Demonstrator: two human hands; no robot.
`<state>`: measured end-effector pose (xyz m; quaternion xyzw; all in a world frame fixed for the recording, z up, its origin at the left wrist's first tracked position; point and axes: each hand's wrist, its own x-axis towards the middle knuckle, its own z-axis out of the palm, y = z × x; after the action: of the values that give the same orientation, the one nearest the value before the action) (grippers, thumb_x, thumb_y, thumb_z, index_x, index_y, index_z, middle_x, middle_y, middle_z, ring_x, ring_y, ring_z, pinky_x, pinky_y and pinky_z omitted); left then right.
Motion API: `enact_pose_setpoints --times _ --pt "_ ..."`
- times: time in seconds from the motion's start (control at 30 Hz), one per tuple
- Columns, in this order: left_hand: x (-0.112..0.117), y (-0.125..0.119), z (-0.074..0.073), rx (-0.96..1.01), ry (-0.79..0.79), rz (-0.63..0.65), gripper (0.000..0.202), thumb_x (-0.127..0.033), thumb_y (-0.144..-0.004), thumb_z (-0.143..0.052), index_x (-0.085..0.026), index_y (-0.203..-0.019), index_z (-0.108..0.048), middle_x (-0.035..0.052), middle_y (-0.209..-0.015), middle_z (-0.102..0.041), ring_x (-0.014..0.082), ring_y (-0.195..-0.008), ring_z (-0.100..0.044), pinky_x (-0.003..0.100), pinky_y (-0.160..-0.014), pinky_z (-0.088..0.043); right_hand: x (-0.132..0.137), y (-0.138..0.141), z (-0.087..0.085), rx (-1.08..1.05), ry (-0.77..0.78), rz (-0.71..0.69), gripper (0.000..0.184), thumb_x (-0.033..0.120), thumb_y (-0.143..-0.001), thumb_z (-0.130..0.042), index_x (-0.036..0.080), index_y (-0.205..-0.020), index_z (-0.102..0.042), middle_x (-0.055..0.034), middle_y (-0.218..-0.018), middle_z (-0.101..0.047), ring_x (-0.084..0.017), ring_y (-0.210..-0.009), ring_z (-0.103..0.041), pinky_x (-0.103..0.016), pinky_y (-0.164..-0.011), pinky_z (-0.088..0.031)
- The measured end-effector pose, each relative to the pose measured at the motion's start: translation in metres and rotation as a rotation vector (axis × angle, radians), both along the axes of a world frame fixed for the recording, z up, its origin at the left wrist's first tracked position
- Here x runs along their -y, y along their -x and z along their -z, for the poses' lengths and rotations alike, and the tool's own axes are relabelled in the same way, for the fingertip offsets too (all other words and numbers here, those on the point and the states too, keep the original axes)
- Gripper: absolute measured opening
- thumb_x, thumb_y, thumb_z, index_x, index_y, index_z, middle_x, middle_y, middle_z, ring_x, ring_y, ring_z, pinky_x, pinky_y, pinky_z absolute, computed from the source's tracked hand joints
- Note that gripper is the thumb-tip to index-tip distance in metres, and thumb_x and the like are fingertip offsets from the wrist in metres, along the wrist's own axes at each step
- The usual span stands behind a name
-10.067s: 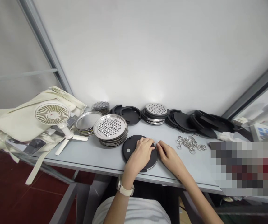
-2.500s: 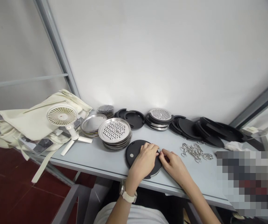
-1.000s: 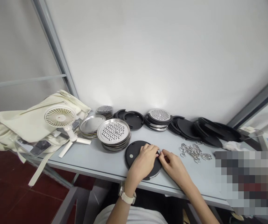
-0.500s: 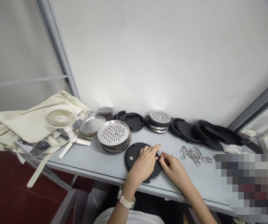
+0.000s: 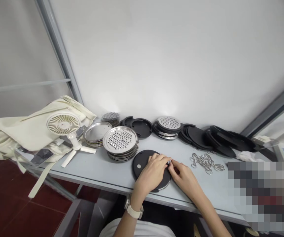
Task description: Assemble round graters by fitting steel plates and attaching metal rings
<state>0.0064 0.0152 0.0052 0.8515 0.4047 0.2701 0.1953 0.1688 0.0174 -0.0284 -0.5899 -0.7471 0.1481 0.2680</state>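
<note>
A round black disc (image 5: 141,160) with a small silver spot lies on the grey table (image 5: 99,169) near its front edge. My left hand (image 5: 152,172) rests on the disc's right half, fingers curled and pressing down. My right hand (image 5: 184,177) is beside the disc's right rim, its fingers pinched against a small metal piece at the rim that I cannot make out. The fingertips of both hands meet there. A metal edge shows under the disc at the front.
Stacks of perforated metal plates (image 5: 120,138), plain metal plates (image 5: 97,131) and black rings (image 5: 141,126) line the wall. More black discs (image 5: 221,140) lie at the right. A pile of metal clips (image 5: 206,161), a white fan (image 5: 63,124) and a cream bag (image 5: 23,131) lie nearby.
Both hands stay at the disc's right rim with only small finger movements. The left fingers, briefly stretched out half a second ago, have curled back. The view shifted slightly.
</note>
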Motion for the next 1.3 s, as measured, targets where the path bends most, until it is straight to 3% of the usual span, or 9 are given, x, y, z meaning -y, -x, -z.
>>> enact_pose_setpoints --times 1.3 --pt "0.0007 0.0003 -0.0032 -0.014 0.005 -0.008 0.026 -0.013 -0.094 -0.035 -0.022 -0.113 -0.051 0.0044 -0.118 -0.05 0.0191 -0.108 -0.045 0.036 -0.096 -0.038 0.0011 -0.0002 -0.0061 -0.009 -0.036 -0.033 0.03 0.034 -0.093 -0.032 0.022 -0.075 -0.052 -0.0008 -0.058 -0.059 -0.017 -0.053 -0.054 -0.025 -0.054 -0.035"
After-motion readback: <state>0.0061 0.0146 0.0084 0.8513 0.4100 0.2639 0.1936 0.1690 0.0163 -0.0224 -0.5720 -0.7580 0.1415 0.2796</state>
